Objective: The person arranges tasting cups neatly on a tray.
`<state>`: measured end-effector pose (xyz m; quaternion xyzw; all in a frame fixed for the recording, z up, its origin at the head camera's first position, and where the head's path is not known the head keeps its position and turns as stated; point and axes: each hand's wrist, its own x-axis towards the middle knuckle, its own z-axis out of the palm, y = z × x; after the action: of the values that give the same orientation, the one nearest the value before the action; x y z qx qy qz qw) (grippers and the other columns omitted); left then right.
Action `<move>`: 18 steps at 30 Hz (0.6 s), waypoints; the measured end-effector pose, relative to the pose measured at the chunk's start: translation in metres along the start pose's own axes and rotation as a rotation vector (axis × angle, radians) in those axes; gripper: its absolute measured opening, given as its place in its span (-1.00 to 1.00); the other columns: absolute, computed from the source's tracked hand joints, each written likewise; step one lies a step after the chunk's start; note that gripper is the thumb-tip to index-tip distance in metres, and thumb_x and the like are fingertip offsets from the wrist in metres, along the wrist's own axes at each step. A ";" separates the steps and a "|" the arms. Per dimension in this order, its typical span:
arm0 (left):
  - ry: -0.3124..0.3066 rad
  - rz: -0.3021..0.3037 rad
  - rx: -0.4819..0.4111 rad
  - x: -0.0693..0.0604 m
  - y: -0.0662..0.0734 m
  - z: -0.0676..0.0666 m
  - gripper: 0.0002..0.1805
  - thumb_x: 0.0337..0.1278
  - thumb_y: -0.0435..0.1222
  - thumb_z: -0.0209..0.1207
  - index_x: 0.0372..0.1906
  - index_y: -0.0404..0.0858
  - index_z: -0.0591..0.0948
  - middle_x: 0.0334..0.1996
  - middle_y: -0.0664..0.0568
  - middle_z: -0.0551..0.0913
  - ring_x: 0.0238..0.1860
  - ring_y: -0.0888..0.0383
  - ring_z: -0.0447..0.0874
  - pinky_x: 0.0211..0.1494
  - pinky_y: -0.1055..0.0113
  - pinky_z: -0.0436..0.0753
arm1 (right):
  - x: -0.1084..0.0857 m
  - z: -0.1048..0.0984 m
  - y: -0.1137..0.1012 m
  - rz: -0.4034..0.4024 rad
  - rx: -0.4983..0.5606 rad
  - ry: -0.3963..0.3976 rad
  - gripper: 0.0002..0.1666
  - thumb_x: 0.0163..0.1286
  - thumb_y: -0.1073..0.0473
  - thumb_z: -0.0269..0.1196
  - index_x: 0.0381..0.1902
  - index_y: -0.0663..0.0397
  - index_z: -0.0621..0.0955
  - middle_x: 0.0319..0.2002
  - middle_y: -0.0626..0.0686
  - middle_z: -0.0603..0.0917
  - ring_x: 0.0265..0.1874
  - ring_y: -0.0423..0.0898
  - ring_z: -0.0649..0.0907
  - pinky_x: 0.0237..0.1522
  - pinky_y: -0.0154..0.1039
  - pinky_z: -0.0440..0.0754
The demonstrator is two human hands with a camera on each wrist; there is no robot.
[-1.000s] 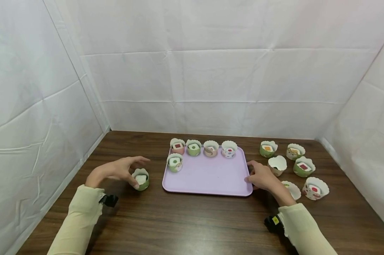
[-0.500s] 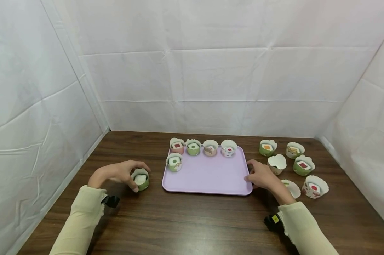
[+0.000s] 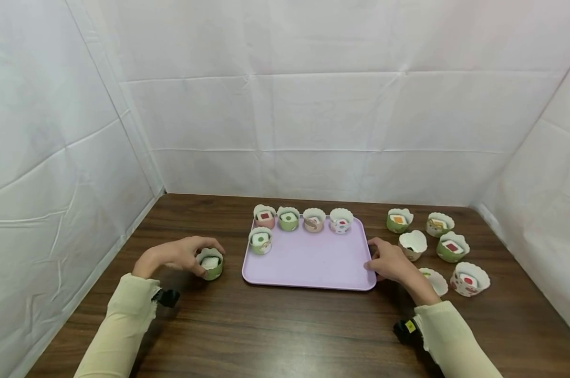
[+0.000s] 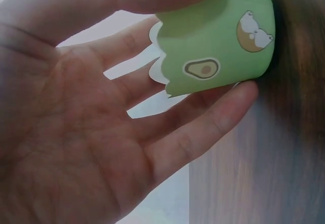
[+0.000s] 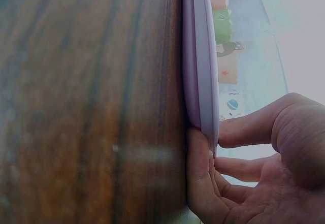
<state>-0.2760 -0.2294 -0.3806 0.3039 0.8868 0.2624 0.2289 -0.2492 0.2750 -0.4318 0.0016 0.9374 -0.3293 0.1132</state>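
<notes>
- We saw a light-green, scalloped paper cup (image 4: 218, 43), white inside and printed with an avocado half, upright left of a rectangular lilac tray (image 3: 313, 262); a white block (image 3: 211, 262) sat in it.
- The left hand (image 3: 183, 255) gripped this cup between thumb and fingers; we could not tell whether its base touched the dark wood-grain table (image 3: 266, 331).
- The right hand (image 3: 390, 261), well apart from the left, pinched the tray's right edge.
- Five decorated paper cups (image 3: 262, 249) lined the tray's far and left edges.
- Six patterned paper cups (image 3: 465, 287) stood farther right, one partly hidden by the right forearm (image 3: 422, 290).
</notes>
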 end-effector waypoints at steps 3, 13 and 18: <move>0.027 -0.004 0.003 0.000 -0.002 0.001 -0.36 0.05 -0.43 0.39 0.31 -0.27 0.54 0.37 -0.29 0.48 0.23 -0.14 0.46 0.23 -0.03 0.58 | 0.001 0.000 0.001 -0.004 0.000 0.003 -0.17 0.28 0.29 0.32 0.46 0.41 0.29 -0.18 0.32 0.64 -0.34 0.01 0.71 -0.39 -0.15 0.84; 0.143 0.020 0.003 0.001 -0.002 0.002 -0.42 0.06 -0.34 0.36 0.22 -0.32 0.47 0.28 -0.34 0.54 0.38 -0.37 0.42 0.33 -0.25 0.56 | 0.001 -0.001 0.000 -0.003 -0.013 0.002 -0.18 0.30 0.29 0.33 0.45 0.41 0.30 -0.18 0.31 0.66 -0.33 0.01 0.71 -0.38 -0.14 0.84; 0.167 0.027 0.011 0.002 -0.002 0.002 -0.47 0.09 -0.31 0.35 0.20 -0.26 0.50 0.17 -0.22 0.61 0.10 -0.07 0.57 0.10 0.09 0.61 | 0.000 0.000 0.001 0.005 -0.008 -0.004 -0.16 0.30 0.29 0.33 0.46 0.40 0.29 -0.17 0.32 0.65 -0.33 0.01 0.71 -0.37 -0.15 0.84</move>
<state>-0.2773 -0.2294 -0.3835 0.2940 0.9001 0.2850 0.1488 -0.2495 0.2757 -0.4325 0.0030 0.9384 -0.3254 0.1159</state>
